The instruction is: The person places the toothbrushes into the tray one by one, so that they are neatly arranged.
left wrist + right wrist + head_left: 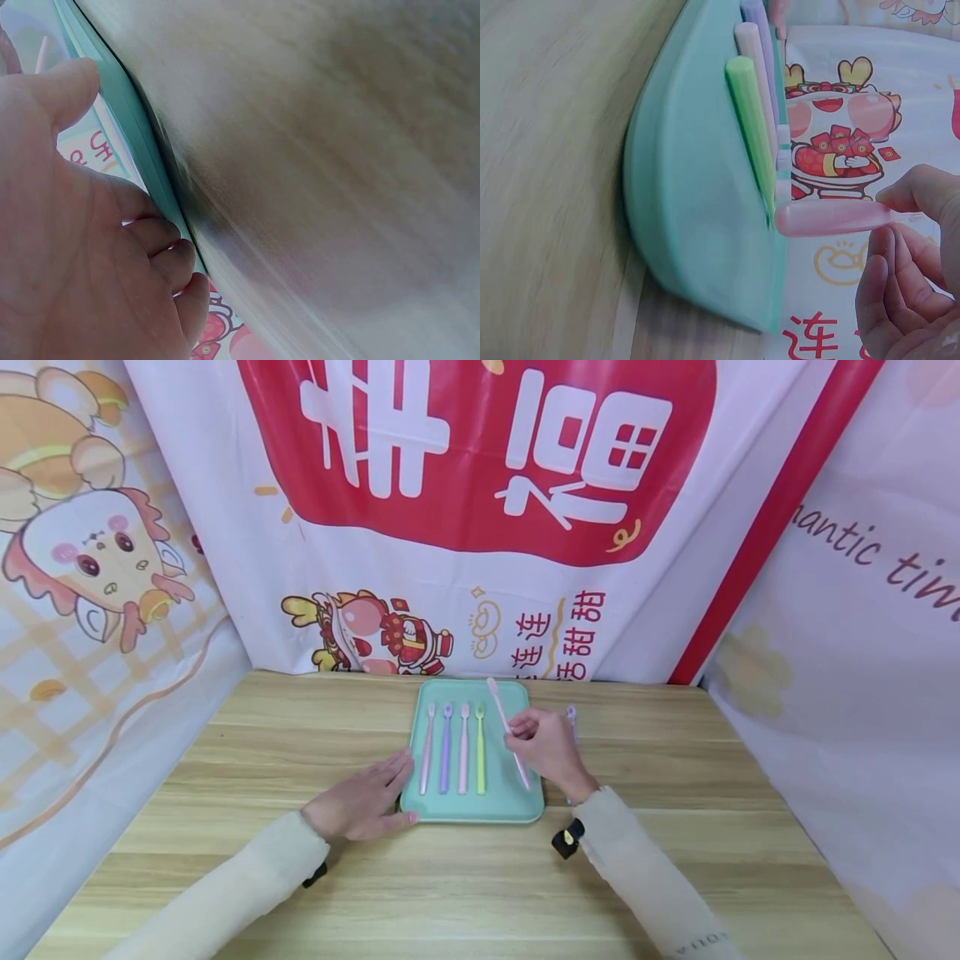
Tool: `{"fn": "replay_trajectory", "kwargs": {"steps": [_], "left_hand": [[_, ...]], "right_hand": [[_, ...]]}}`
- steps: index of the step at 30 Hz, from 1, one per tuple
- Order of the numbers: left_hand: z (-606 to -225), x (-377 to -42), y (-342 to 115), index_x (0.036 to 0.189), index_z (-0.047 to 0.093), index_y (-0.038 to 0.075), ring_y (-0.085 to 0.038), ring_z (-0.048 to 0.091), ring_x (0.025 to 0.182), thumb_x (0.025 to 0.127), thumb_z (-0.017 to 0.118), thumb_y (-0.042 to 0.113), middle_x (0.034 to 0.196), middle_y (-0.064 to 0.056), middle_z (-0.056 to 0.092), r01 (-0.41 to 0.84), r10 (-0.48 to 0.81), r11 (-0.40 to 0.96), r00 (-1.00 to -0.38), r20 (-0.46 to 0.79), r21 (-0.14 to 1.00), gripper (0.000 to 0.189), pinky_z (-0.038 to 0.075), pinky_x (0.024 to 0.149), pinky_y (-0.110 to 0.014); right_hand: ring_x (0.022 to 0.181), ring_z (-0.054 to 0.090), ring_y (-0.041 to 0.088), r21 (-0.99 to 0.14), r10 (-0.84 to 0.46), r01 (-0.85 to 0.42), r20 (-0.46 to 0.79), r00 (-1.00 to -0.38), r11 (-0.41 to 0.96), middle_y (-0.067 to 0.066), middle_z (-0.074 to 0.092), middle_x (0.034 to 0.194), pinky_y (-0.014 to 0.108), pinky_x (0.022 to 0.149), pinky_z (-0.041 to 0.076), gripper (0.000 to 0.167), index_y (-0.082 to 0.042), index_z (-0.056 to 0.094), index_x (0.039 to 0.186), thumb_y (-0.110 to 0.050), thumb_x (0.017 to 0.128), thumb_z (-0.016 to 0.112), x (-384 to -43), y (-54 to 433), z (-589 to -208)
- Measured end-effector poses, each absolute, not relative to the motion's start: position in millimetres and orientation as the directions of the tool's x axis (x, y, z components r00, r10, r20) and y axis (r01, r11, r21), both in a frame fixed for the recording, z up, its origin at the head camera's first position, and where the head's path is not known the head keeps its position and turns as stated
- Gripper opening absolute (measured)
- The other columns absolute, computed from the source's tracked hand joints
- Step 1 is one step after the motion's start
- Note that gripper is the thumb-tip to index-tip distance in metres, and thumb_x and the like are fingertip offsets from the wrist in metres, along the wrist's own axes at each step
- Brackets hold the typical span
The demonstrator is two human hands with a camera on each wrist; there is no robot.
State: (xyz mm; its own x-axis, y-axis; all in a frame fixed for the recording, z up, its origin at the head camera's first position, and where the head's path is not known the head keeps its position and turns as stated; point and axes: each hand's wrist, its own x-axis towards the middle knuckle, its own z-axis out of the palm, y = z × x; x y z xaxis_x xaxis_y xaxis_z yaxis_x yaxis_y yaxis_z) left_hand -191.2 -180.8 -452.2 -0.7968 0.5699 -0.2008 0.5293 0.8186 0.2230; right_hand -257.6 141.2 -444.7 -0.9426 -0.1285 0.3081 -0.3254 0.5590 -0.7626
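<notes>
Four toothbrushes in a row: a pink brush (427, 752), a purple brush (446, 752), a second pink brush (462, 752) and a green brush (481, 752), lying on the left and middle of the tray (472, 808); heads all point to its far rim, spaced, it seems to me, so each handle stays clear of its neighbour.

Fifth brush (520, 765): pink, held over the right part of the tray, beside the green one; its head slants across the far rim, its tail aims at the near right corner. I can't tell whether the tail touches the tray.

Right hand (546, 747): thumb and fingertips pinch that fifth brush partway along its handle, the other fingers bent in; such a light grip, I'd say, suits careful aiming and leaves the bristles untouched.

Left hand (367, 797): fingers nearly straight against the tray's left side, thumb at its near left corner; it grasps nothing, and looks to me like a brace against sliding.

Sixth brush (572, 720): purple, off the tray to its right, on the table (480, 893), mostly hidden by the right hand and wrist; it points the same way as the row, probably handy for reaching.

Tray's spot: flat, just in front of the printed sheet (480, 539), roughly square to the person, which likely suits both arms.
</notes>
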Motion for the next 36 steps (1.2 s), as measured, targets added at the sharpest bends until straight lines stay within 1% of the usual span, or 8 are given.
{"fn": "replay_trajectory", "kwargs": {"steps": [5,13,20,25,30,36], "left_hand": [[-453.0,-190.6,-180.7,0.165,0.023,-0.007,-0.041,0.022,0.163,0.107,0.052,0.055,0.176,-0.025,0.016,0.531,0.570,0.819,-0.796,-0.206,0.215,0.089,0.027,0.131,-0.058],[-453.4,-190.6,-181.1,0.164,0.023,-0.007,-0.041,0.022,0.163,0.108,0.051,0.055,0.176,-0.025,0.016,0.534,0.572,0.818,-0.794,-0.204,0.214,0.089,0.027,0.132,-0.057],[-453.1,-190.9,-180.9,0.165,0.022,-0.007,-0.040,0.021,0.164,0.108,0.052,0.055,0.176,-0.025,0.015,0.531,0.572,0.818,-0.794,-0.208,0.221,0.090,0.026,0.132,-0.057],[-453.8,-191.0,-181.2,0.165,0.022,-0.007,-0.040,0.021,0.164,0.107,0.051,0.056,0.176,-0.024,0.014,0.529,0.569,0.820,-0.795,-0.211,0.220,0.090,0.026,0.132,-0.057],[-454.2,-191.3,-181.3,0.165,0.021,-0.007,-0.040,0.021,0.164,0.108,0.052,0.055,0.176,-0.025,0.014,0.530,0.572,0.817,-0.795,-0.204,0.225,0.090,0.026,0.132,-0.057],[-454.9,-191.5,-181.7,0.165,0.021,-0.007,-0.040,0.021,0.164,0.108,0.052,0.055,0.176,-0.025,0.014,0.533,0.574,0.816,-0.794,-0.200,0.223,0.090,0.026,0.132,-0.057]], "right_hand": [[0.079,0.074,0.015,-0.783,-0.083,-0.288,0.292,-0.953,0.552,0.008,0.080,0.089,0.022,0.068,0.063,0.014,-0.005,0.079,0.098,-0.005,0.085,0.083,-260.5,129.7,-447.0],[0.079,0.074,0.015,-0.805,0.014,-0.185,0.233,-0.972,0.564,0.005,0.080,0.088,0.024,0.070,0.063,0.015,-0.010,0.080,0.096,-0.010,0.082,0.085,-264.6,117.8,-453.8],[0.081,0.073,0.016,-0.831,0.072,-0.107,0.174,-0.982,0.546,0.005,0.079,0.090,0.026,0.069,0.063,0.017,-0.009,0.080,0.098,-0.010,0.082,0.085,-267.0,114.0,-459.6],[0.080,0.072,0.016,-0.836,0.093,-0.064,0.137,-0.986,0.545,0.006,0.079,0.092,0.026,0.068,0.062,0.017,-0.007,0.080,0.100,-0.010,0.083,0.083,-268.9,112.0,-464.7],[0.080,0.073,0.015,-0.823,0.114,-0.036,0.121,-0.986,0.567,0.005,0.079,0.091,0.026,0.068,0.061,0.016,-0.009,0.081,0.099,-0.012,0.083,0.083,-271.1,111.1,-467.6],[0.078,0.072,0.017,-0.817,0.112,-0.008,0.088,-0.990,0.577,0.006,0.079,0.092,0.027,0.067,0.061,0.015,-0.008,0.080,0.098,-0.012,0.083,0.083,-272.2,108.9,-469.8]]}}
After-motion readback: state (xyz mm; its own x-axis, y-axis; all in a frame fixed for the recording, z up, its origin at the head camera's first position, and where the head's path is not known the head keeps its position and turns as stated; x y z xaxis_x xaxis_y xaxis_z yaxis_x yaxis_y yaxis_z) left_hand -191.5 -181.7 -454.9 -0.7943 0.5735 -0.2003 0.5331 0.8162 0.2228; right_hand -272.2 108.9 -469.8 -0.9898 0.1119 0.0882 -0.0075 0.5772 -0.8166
